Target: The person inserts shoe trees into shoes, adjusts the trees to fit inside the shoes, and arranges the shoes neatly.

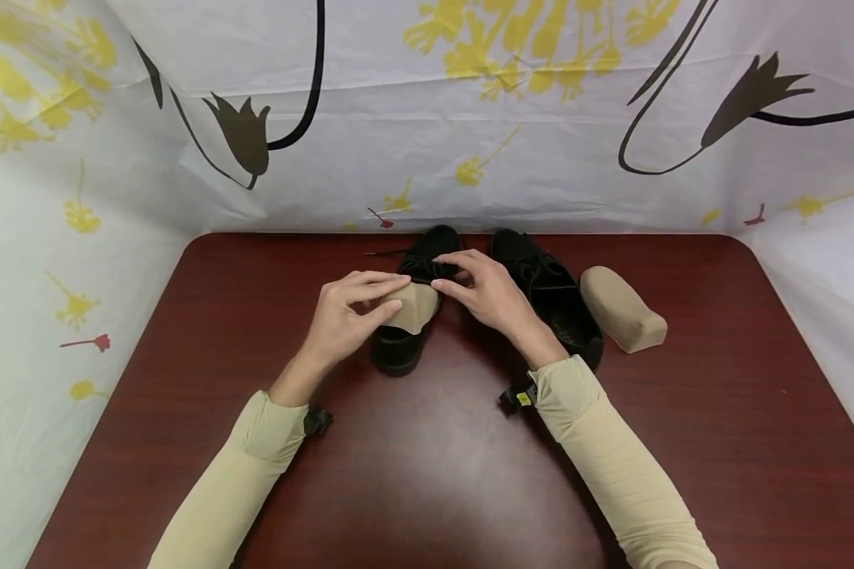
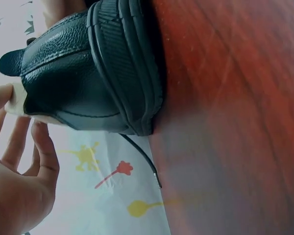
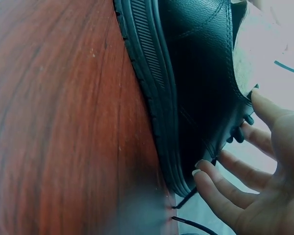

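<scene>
- I was busy with the tan block (image 1: pixel 414 313) and the black shoe (image 1: pixel 398 356). I think I was at the step of fitting the block in the shoe or taking it out, but I can't tell which way.
- The tan block was near the middle of the head picture. Part of it sat in the shoe's opening and part stuck up out of it.
- My left hand (image 1: pixel 347 308) was on the left side of the block. It held the block between thumb and fingers, so it was narrow.
- My right hand (image 1: pixel 489 291) was just right of the block and a bit higher up in the frame. It was curved on the front of the shoe, with the thumb at the edge of the opening and the fingers by the laces (image 1: pixel 421 262). I can't tell how hard it held.
- I think the next move called for the right hand to steady the shoe, while the left hand moved the block gently along the opening. The soft edge could fold and catch.
- The other shoe (image 1: pixel 551 276) was right of my right hand, with its opening showing.
- The second block (image 1: pixel 619 308) lay on the table (image 1: pixel 427 482), just right of that shoe.
</scene>
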Available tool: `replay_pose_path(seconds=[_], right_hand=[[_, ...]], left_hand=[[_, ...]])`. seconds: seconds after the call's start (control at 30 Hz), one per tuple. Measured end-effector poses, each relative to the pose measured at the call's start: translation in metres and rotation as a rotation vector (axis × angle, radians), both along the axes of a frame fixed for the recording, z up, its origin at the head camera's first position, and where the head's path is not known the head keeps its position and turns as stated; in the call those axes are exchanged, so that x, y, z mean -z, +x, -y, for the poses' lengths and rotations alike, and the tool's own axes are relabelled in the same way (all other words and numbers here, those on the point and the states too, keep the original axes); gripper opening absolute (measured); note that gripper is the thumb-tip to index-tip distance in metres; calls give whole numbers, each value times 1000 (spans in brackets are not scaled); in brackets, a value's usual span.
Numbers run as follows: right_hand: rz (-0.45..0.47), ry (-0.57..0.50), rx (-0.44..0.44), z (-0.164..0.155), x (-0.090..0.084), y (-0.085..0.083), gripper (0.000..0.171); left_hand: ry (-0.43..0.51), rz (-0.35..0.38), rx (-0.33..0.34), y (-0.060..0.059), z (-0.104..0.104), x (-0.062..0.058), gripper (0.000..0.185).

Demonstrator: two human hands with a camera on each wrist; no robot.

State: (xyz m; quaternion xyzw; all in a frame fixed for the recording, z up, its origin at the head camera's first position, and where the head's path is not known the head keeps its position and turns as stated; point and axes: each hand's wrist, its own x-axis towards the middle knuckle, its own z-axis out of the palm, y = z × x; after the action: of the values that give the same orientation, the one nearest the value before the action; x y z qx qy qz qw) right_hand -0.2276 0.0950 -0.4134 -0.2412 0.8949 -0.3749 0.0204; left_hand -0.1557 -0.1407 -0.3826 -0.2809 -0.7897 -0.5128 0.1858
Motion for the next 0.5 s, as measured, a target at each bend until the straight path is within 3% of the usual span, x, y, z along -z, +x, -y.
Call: replay_pose_path(seconds=[0.27, 0.5], right_hand=[[-2, 16, -3, -1, -3, -1, 46], [7, 23, -2, -2, -4, -1, 47]], left_hand=[[11, -20, 16, -2, 1, -1, 27], [6, -15, -19, -5, 2, 3, 27]])
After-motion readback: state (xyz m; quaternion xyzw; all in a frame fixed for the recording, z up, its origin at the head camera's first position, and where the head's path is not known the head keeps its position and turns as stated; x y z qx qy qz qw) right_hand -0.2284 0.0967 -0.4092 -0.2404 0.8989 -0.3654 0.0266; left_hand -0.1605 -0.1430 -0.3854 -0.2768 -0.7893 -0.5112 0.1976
